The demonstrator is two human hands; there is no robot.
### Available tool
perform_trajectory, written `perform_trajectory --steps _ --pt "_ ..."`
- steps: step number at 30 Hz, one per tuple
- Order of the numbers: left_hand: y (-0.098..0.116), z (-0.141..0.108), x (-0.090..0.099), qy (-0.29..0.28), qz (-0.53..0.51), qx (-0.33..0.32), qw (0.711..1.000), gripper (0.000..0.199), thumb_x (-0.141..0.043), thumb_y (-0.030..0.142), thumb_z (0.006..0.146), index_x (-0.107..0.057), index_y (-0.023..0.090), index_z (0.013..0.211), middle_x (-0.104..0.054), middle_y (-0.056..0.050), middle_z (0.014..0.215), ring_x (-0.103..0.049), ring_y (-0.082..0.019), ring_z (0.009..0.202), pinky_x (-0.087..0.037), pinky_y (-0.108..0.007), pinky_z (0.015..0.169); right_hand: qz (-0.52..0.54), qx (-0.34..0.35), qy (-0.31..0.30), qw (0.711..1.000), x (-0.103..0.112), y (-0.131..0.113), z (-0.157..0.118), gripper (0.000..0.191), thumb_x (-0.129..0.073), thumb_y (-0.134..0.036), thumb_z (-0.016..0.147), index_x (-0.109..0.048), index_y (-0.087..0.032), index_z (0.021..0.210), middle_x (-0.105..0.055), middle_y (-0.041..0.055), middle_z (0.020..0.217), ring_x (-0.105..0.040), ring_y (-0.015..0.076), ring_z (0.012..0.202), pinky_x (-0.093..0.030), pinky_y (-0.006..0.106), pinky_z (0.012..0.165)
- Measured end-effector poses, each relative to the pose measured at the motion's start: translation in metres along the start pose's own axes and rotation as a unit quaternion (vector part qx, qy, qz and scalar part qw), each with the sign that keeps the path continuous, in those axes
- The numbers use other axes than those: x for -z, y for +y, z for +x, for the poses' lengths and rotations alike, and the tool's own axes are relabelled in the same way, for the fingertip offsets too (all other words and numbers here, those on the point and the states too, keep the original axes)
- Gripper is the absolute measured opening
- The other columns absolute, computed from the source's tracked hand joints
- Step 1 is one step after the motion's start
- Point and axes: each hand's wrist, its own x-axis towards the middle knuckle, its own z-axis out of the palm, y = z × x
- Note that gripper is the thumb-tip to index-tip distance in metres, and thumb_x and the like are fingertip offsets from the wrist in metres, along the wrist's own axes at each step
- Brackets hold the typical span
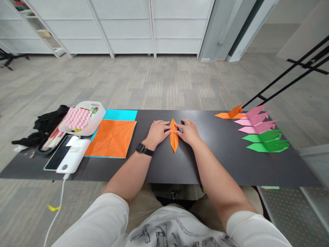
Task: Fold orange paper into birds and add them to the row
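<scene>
A narrow folded orange paper (174, 140), diamond-shaped with a crease down its middle, lies on the dark table in front of me. My left hand (158, 132), with a black watch on the wrist, touches its left edge with the fingers spread. From the other side my right hand (189, 131) rests its thumb and a fingertip on the paper's right edge, fingers apart. Neither hand is wrapped round the paper; both press it flat against the table.
Orange sheets (111, 139) over blue ones lie to the left. Beyond them are a white basket (99, 120), a phone (58, 156), a white power bank (73, 156) and black cloth (51, 118). Folded orange (226, 115), pink (257, 127) and green (267, 146) papers line the right side.
</scene>
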Motion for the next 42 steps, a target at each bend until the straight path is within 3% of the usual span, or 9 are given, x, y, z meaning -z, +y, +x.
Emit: perform_trajectory --steps 12,17,21,24,31,35,38,42 --pt "-0.002 0.0 -0.001 0.01 0.023 0.004 1.0 0.028 -0.076 0.042 0.097 -0.083 0.033 0.123 -0.062 -0.006 0.158 -0.055 -0.033 0.146 -0.038 -0.059 0.128 0.0 0.011 -0.004 1.0 0.001 0.0 -0.001 0.046 -0.069 -0.047 0.101 -0.07 -0.04 0.146 -0.051 0.0107 0.164 -0.04 0.0372 0.156 -0.024 0.069 0.128" --pt "-0.003 -0.001 -0.002 0.027 0.019 0.011 0.999 0.027 -0.08 0.043 0.094 -0.084 0.033 0.119 -0.062 -0.006 0.156 -0.054 -0.032 0.146 -0.041 -0.055 0.127 0.021 -0.004 0.039 0.999 0.002 0.002 0.0 0.049 -0.066 -0.046 0.101 -0.069 -0.033 0.148 -0.055 0.013 0.159 -0.049 0.035 0.148 -0.032 0.061 0.127" --pt "-0.002 -0.001 0.0 0.038 0.007 0.004 0.999 0.028 -0.08 0.041 0.094 -0.082 0.031 0.12 -0.064 -0.007 0.153 -0.056 -0.031 0.143 -0.041 -0.053 0.126 0.023 -0.016 0.051 0.998 -0.002 0.001 0.001 0.042 -0.068 -0.045 0.098 -0.077 -0.029 0.137 -0.057 0.0133 0.156 -0.05 0.0362 0.147 -0.03 0.061 0.128" --pt "-0.001 -0.001 0.001 0.044 -0.003 -0.007 0.999 0.041 -0.081 0.039 0.093 -0.074 0.03 0.132 -0.066 -0.006 0.149 -0.059 -0.03 0.139 -0.041 -0.051 0.125 0.049 -0.02 0.051 0.997 -0.005 -0.002 0.003 0.036 -0.069 -0.041 0.097 -0.079 -0.029 0.129 -0.059 0.0125 0.153 -0.051 0.0343 0.146 -0.028 0.061 0.129" --pt "0.001 -0.001 0.002 0.05 -0.02 0.012 0.998 0.066 -0.082 0.04 0.091 -0.057 0.026 0.151 -0.066 -0.009 0.149 -0.06 -0.031 0.139 -0.042 -0.049 0.122 0.191 -0.038 0.083 0.977 -0.003 -0.004 0.009 0.019 -0.073 -0.03 0.086 -0.076 -0.026 0.104 -0.068 0.0098 0.136 -0.059 0.0271 0.139 -0.034 0.056 0.126" --pt "0.002 0.002 0.001 0.068 -0.062 0.027 0.995 0.062 -0.08 0.044 0.092 -0.06 0.025 0.147 -0.068 -0.01 0.147 -0.062 -0.031 0.137 -0.041 -0.051 0.124 0.322 -0.011 0.106 0.941 0.002 -0.007 0.011 0.008 -0.069 -0.03 0.085 -0.067 -0.025 0.091 -0.072 0.0078 0.13 -0.064 0.0252 0.129 -0.043 0.048 0.12" --pt "0.003 0.004 0.002 0.083 -0.145 0.006 0.986 0.044 -0.078 0.044 0.093 -0.069 0.025 0.132 -0.072 -0.009 0.14 -0.064 -0.03 0.133 -0.041 -0.053 0.124 0.468 0.004 0.109 0.877 0.006 -0.009 0.011 0.015 -0.071 -0.037 0.084 -0.063 -0.026 0.09 -0.073 0.0056 0.121 -0.067 0.0245 0.118 -0.05 0.044 0.111" --pt "0.008 0.005 0.007 0.113 -0.282 -0.053 0.951 0.015 -0.075 0.037 0.095 -0.073 0.022 0.095 -0.073 -0.008 0.13 -0.069 -0.027 0.124 -0.05 -0.046 0.117 0.597 0.031 0.103 0.795 0.013 -0.012 0.009 0.028 -0.082 -0.043 0.08 -0.062 -0.028 0.092 -0.071 0.0006 0.098 -0.068 0.0205 0.094 -0.056 0.038 0.094"
